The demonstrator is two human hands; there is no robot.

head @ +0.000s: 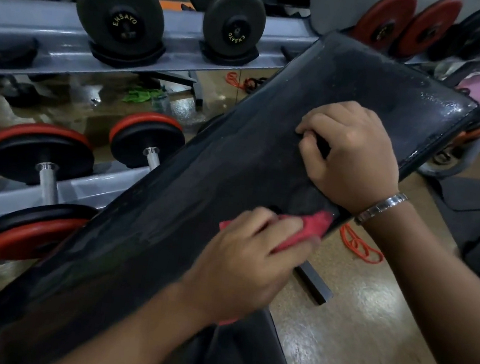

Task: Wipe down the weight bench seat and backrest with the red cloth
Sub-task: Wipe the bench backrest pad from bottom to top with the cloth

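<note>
left hand [249, 260] clenched on the red cloth [314, 224], pressed to the pad [200, 207] at its near edge. right hand [352, 158] rests curled on the pad towards the far corner, fingers bent, gripping nothing visible; it appears to brace. recommended: keep the cloth flat under the palm, work in overlapping strokes along the pad's length, carry each stroke over the edges. droplets or sheen show near the far corner. not determinable: whether this pad is seat or backrest; most of the cloth lies hidden under the hand; frame [315, 283] largely hidden.
</note>
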